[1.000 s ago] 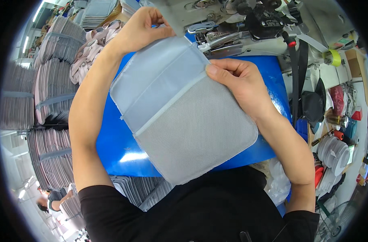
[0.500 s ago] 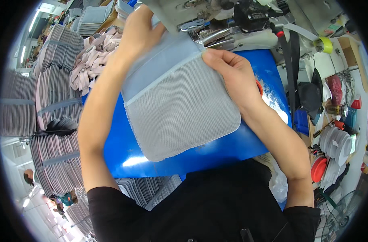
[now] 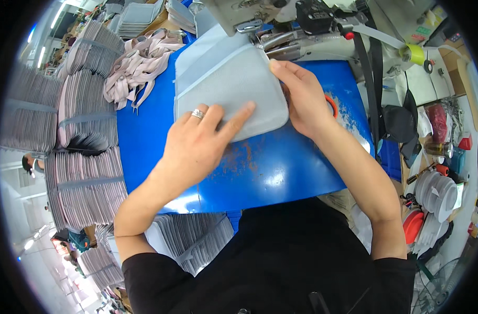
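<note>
The grey-blue fabric panel (image 3: 226, 86) lies on the blue work surface (image 3: 273, 175), its upper edge at the metal sewing machine (image 3: 252, 13). A light strip crosses it, with mesh below. My right hand (image 3: 307, 102) pinches the panel's right edge, thumb on top. My left hand (image 3: 202, 136), ringed, rests with fingers apart and index stretched over the mesh's lower part. An orange ring (image 3: 333, 107), partly hidden, lies just right of my right hand.
Banded stacks of grey panels (image 3: 84, 183) stand left and below the surface. Pale straps (image 3: 139, 65) pile at upper left. Black straps (image 3: 375, 89) hang from the machine beside yellow tape (image 3: 413, 54). A cluttered shelf (image 3: 432, 188) is at right. A person (image 3: 29, 162) is far left.
The panel has moved up under the machine. My left hand has let go of the upper left edge and come down onto the mesh; my right hand has shifted up with the panel.
</note>
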{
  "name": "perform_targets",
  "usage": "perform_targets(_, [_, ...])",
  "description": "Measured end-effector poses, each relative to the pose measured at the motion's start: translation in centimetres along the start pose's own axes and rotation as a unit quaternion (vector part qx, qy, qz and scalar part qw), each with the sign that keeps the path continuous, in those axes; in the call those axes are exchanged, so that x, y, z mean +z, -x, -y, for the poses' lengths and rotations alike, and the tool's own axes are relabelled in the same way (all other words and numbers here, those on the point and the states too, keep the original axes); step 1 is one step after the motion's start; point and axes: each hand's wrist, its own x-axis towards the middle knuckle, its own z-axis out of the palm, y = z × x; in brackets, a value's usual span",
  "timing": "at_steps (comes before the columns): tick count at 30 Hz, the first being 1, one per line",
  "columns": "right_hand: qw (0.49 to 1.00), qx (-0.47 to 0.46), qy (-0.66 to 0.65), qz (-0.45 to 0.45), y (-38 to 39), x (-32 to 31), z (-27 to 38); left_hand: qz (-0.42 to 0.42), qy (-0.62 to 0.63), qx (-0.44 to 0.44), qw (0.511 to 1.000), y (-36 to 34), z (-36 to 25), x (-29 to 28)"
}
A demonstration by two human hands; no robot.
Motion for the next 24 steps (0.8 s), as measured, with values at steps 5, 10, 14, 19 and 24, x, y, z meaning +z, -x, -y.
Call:
perform_targets(5, [0.982, -0.085, 0.153, 0.067, 4.8, -1.5, -1.0, 0.034, -0.035, 0.029, 0.998, -0.2, 0.8, -1.7])
perform_targets(10, [0.986, -0.088, 0.126, 0.069, 4.3, -1.6, -1.0, 0.069, -0.084, 0.062, 0.992, -1.9, 1.5, -3.4])
perform_targets(14, [0.986, -0.087, 0.126, 0.068, 2.1, -1.3, -1.1, 0.101, -0.103, 0.081, 0.986, -4.0, 3.4, -4.2])
perform_targets(19, [0.982, -0.109, 0.13, 0.078, -1.2, -1.0, -1.0, 0.096, -0.115, 0.128, 0.98, -6.7, 6.4, -5.1])
perform_targets(24, [0.986, -0.109, 0.104, 0.071, -2.3, -0.6, -1.4, 0.086, -0.116, 0.154, 0.978, -8.5, 8.2, -4.9])
